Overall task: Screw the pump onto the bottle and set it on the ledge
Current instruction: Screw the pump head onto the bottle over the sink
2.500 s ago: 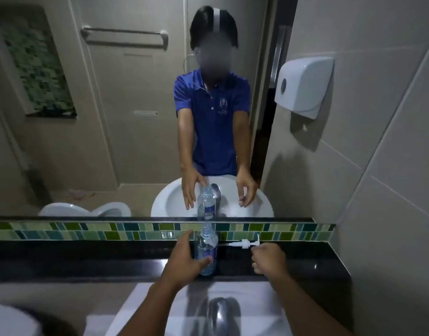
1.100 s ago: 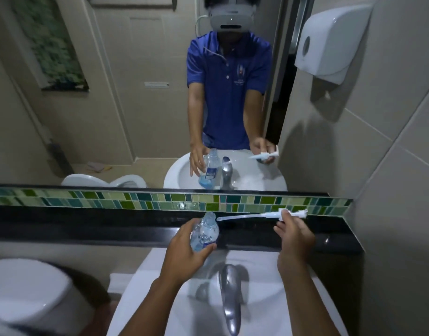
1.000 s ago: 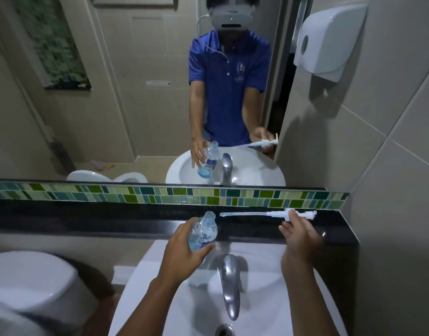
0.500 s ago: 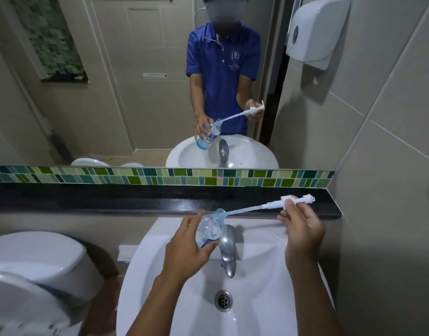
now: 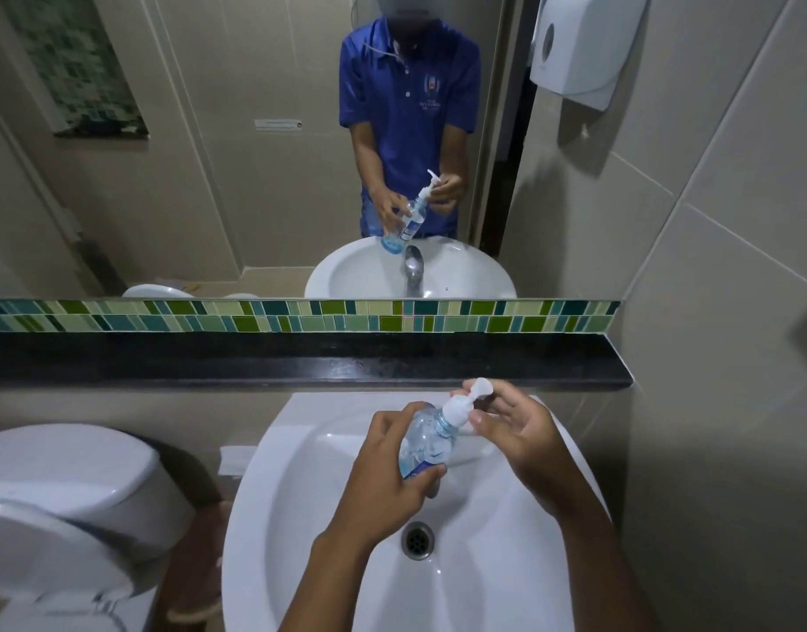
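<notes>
The left hand (image 5: 383,472) is wrapped around the body of the clear bottle (image 5: 426,442), fingers and thumb closed on it, holding it tilted with its neck pointing up and to the right. The white pump (image 5: 461,405) sits in the neck of that bottle, its nozzle head rising just past the fingertips. The right hand (image 5: 515,431) is cupped beside the pump collar with thumb and fingers near or on it; whether they actually pinch the collar cannot be told from this angle.

Directly below the grip lies the white sink (image 5: 328,517), its round basin open under both forearms, with the metal drain (image 5: 417,540) just beneath the left wrist. Beyond the grip, past the pump head, runs the black ledge (image 5: 255,362), a dark glossy strip spanning the wall; the bottle is held in the air in front of it, apart from it. Above the ledge is a band of green mosaic tile (image 5: 210,317), and above that a mirror (image 5: 187,152) reflecting the person in a blue shirt, the bottle and the tap. Far to the left of the grip, lower down, sits a white toilet (image 5: 68,490). Up and to the right of the grip, on the pale tiled wall (image 5: 734,312), hangs a white dispenser (image 5: 579,47).
</notes>
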Demonstrator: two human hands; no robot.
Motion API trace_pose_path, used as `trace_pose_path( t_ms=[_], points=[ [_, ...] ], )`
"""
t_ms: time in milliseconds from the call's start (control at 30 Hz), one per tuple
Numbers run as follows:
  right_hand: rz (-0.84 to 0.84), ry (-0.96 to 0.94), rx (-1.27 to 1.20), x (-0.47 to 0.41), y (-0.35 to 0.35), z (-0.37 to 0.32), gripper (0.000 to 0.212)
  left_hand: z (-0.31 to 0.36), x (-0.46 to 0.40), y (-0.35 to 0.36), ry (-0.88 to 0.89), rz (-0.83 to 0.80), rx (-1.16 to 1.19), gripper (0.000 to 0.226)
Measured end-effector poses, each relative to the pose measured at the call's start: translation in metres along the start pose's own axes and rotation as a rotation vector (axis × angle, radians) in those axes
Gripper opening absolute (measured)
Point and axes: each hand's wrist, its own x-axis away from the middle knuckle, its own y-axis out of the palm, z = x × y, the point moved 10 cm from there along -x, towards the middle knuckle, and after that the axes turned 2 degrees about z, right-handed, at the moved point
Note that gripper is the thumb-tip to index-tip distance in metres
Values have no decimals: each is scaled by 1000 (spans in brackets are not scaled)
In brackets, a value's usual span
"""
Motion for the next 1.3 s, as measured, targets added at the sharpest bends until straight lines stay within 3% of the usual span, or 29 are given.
trace_pose_path(
  t_ms=[233,367,433,600,667,767,900,967,1067,1200,1300],
  points=[
    [-50,-19,-6,6,9,-7,28,2,6,4,-4,-42,39,75],
    [89,8,-42,6,7,-6,24,2,10,4,-21,-48,28,81],
    [145,50,-20,6,6,-1,34,2,13,7,-24,-61,20,82],
    [-50,-26,-152,16,16,-11,33,2,14,8,-37,-63,32,82],
    [20,-25,-103,15,10,-11,22,1,15,8,-48,-65,44,83],
    [210,25,56,10,-6,-6,32,2,16,11,-52,-78,42,84],
    [-27,-25,-172,14,13,-12,35,6,14,10,-34,-71,36,84],
    [51,-31,-182,13,9,-13,24,5,14,11,-36,-75,38,83],
    [170,-26,-104,11,3,-12,27,6,15,15,-46,-97,51,84],
    [-92,-29,-206,18,26,-13,37,8,14,12,-48,-84,59,83],
    [83,-20,-77,12,10,-9,25,6,15,11,-49,-92,62,83]
  ],
)
